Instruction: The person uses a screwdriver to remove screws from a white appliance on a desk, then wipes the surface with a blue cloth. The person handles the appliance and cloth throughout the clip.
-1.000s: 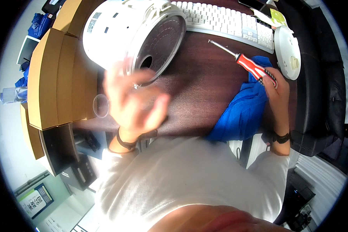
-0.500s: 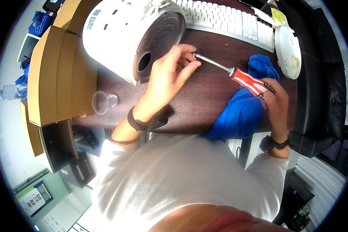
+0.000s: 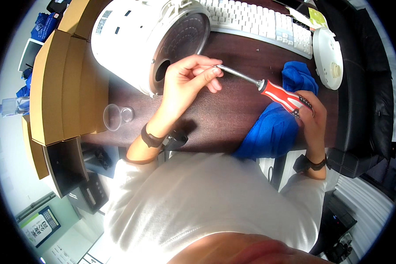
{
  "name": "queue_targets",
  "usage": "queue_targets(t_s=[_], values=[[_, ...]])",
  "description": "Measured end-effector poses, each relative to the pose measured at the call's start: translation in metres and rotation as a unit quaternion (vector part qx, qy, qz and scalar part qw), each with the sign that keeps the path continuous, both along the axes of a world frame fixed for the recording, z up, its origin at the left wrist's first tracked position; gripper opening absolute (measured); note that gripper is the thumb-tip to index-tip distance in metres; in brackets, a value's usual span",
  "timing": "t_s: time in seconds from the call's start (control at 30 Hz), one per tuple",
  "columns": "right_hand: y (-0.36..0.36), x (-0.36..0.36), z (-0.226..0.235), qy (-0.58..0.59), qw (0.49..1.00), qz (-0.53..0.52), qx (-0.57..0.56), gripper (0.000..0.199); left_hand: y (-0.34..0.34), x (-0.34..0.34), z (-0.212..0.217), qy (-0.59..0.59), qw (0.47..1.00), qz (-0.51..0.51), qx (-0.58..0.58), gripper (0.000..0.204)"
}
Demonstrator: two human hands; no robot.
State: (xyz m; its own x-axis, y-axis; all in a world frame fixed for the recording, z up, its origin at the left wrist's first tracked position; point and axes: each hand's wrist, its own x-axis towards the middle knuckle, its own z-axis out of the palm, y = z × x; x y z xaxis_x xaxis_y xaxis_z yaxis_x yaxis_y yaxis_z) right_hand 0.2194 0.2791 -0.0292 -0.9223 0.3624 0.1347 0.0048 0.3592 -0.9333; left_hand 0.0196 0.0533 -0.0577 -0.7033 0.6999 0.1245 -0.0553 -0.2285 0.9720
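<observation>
My right hand (image 3: 313, 115) is wrapped round the red and white handle of a screwdriver (image 3: 280, 94). Its metal shaft points left and slightly away from me, over the dark table. At the tip of that shaft, my left hand (image 3: 187, 83) has its thumb and forefinger pinched together; whatever they hold there is too small to name. Just beyond the left hand lies a white cylindrical appliance housing (image 3: 127, 42) on its side, its dark round end (image 3: 187, 37) with a hole facing right. A blue cloth (image 3: 268, 132) lies under and beside the right hand.
A white keyboard (image 3: 255, 24) runs along the far side. At the far right rests a round white cover (image 3: 328, 59). Left of my left forearm are a small clear plastic cup (image 3: 112, 117) and a cardboard box (image 3: 53, 88). The dark brown table (image 3: 215, 119) ends near my body.
My left hand has moved slightly left and nearer to me, and its fingers have closed at the screwdriver's tip. The screwdriver has shifted a little left with the right hand.
</observation>
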Motion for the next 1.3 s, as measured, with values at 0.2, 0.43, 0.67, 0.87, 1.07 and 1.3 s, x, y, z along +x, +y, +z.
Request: queue_targets(t_s=[0.2, 0.43, 0.67, 0.87, 1.07, 1.3], values=[[0.002, 0.002, 0.004, -0.033, 0.999, 0.025, -0.021, 0.033, -0.003, -0.004, -0.004, -0.042, 0.998, -0.029, 0.038, 0.017], [0.004, 0.003, -0.001, -0.039, 0.998, 0.019, -0.051, 0.036, -0.007, -0.004, -0.003, -0.026, 0.998, -0.051, 0.039, 0.016], [0.004, -0.003, -0.013, -0.13, 0.947, 0.057, -0.288, 0.042, -0.01, -0.008, -0.005, -0.034, 0.995, -0.082, 0.045, 0.015], [0.009, -0.007, -0.018, -0.14, 0.934, 0.107, -0.311, 0.047, -0.011, -0.004, 0.006, -0.031, 0.996, -0.078, -0.01, 0.027], [0.005, -0.016, -0.016, -0.071, 0.942, 0.071, -0.319, 0.049, -0.014, 0.019, 0.031, 0.161, 0.982, 0.024, -0.092, 0.044], [0.0, -0.052, -0.008, -0.033, 0.963, 0.032, -0.266, 0.04, -0.041, 0.018, 0.084, 0.65, 0.699, 0.252, -0.159, 0.023]])
